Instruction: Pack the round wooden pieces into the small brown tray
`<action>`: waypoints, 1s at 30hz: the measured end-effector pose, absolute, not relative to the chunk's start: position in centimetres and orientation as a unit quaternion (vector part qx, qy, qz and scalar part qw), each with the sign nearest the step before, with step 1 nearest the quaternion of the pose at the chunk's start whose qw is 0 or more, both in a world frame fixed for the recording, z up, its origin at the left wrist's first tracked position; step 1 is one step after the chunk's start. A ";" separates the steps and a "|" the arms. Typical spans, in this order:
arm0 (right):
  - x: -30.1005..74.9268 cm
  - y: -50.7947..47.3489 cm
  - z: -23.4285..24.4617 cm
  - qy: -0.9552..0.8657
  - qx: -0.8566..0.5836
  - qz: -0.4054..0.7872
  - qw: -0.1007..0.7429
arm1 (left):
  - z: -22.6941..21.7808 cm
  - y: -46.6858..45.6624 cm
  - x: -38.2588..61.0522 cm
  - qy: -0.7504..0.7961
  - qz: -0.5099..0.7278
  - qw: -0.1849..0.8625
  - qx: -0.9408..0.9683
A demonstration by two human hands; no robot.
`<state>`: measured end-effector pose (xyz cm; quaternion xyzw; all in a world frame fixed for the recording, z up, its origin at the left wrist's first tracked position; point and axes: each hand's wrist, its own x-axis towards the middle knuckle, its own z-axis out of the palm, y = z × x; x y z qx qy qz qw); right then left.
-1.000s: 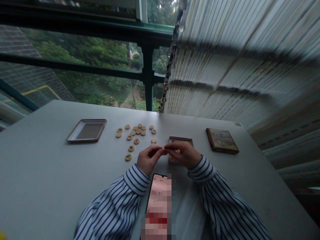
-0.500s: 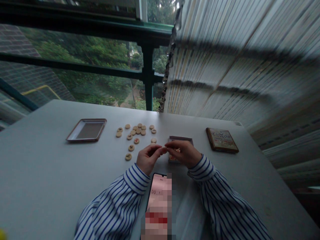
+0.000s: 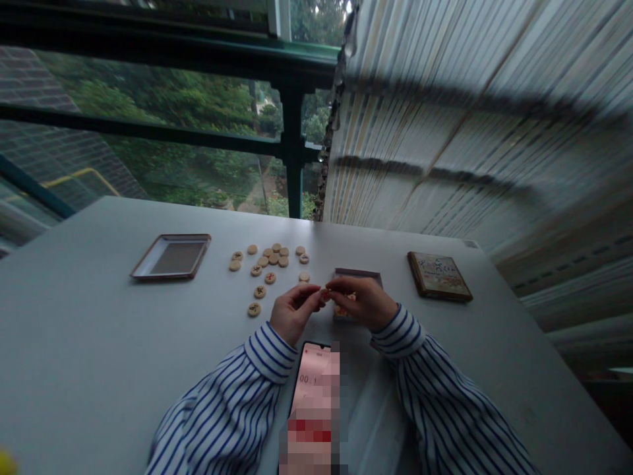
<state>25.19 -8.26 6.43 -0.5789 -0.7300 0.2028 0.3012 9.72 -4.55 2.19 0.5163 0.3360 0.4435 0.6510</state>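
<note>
My left hand (image 3: 291,313) and my right hand (image 3: 363,302) meet fingertip to fingertip over the white table (image 3: 99,343). Together they pinch a small round wooden game piece (image 3: 325,294) between thumbs and forefingers. Just behind my right hand lies a small open box (image 3: 357,275) with pieces inside, mostly hidden by the hand. Several round wooden pieces (image 3: 270,260) with red or black characters lie scattered to the left of my hands. Both sleeves are blue-and-white striped.
An empty brown-rimmed tray (image 3: 172,256) lies at the far left. A square brown box lid (image 3: 438,276) lies at the far right. A phone (image 3: 312,389) with a lit screen lies between my forearms. A window and blinds stand behind the table.
My hands have stayed together at the same spot; the fingers shifted slightly on the piece. Nothing else has moved.
</note>
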 end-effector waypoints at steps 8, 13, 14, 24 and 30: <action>25.2 -8.3 6.6 -0.730 -0.582 0.197 0.298 | 2.2 -4.6 9.6 0.344 0.419 0.662 0.518; 25.1 -8.3 6.6 -0.733 -0.577 0.204 0.296 | 2.1 -4.6 9.5 0.343 0.414 0.668 0.515; 25.1 -8.3 6.6 -0.734 -0.576 0.205 0.296 | 2.1 -4.6 9.6 0.343 0.414 0.668 0.514; 25.1 -8.2 6.4 -0.740 -0.572 0.203 0.290 | 2.4 -4.7 9.6 0.347 0.400 0.676 0.513; 25.1 -8.2 6.5 -0.750 -0.567 0.191 0.282 | 2.1 -4.7 9.7 0.346 0.392 0.677 0.518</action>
